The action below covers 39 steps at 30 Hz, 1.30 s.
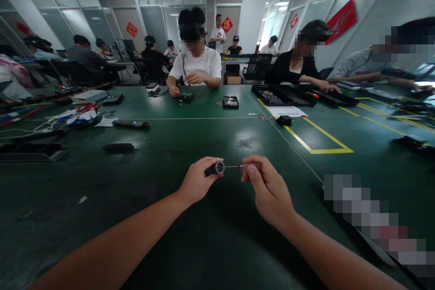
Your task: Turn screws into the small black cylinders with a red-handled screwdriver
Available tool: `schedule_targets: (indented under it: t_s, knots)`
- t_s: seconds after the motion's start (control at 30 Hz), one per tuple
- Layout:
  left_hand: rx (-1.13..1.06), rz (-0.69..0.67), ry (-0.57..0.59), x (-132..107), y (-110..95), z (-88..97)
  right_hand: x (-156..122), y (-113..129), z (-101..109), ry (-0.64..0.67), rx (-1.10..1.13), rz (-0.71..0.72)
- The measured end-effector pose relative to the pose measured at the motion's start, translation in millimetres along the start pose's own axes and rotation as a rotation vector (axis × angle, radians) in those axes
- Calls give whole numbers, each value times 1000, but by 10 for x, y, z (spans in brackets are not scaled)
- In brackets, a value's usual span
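My left hand point(198, 180) is closed around a black cylinder point(213, 169) with a round, silvery end that faces me and a little to the right. Between the thumb and fingers of my right hand point(267, 188) is a screwdriver point(240, 166) with a red collar and a thin metal shaft. The shaft points left and its tip meets the cylinder's round end; whether it sits inside or only touches the rim I cannot tell. Most of the screwdriver's handle is hidden by my fingers. Both hands are held above the green table point(163, 235).
A black bar-shaped piece point(118, 147) and a dark pen-like tool point(131, 124) lie to the left, near a black tray point(32, 152) and cables. Ahead are a small black block point(284, 120) and a parts box point(230, 102). Co-workers sit across the table, one handling a green board point(186, 94).
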<state>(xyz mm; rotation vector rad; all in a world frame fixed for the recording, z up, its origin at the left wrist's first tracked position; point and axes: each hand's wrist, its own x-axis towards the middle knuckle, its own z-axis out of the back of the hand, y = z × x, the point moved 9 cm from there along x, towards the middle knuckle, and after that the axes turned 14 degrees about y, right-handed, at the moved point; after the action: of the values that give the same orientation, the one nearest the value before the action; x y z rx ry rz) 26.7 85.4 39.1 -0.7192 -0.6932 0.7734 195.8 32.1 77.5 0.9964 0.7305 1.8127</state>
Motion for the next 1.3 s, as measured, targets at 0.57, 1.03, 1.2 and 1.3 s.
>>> schedule_targets:
  t_s: [0.57, 1.03, 1.2, 1.3]
  knots:
    - [-29, 14, -10, -6, 22, 20, 3, 135, 11, -3, -49, 117]
    - [-15, -6, -20, 2, 11, 21, 9, 58, 34, -19, -34, 37]
    - [-18, -9, -23, 1, 14, 19, 3, -37, 72, -72, 26, -35]
    - [-9, 1, -24, -2, 18, 27, 20, -35, 67, -57, 3, -36]
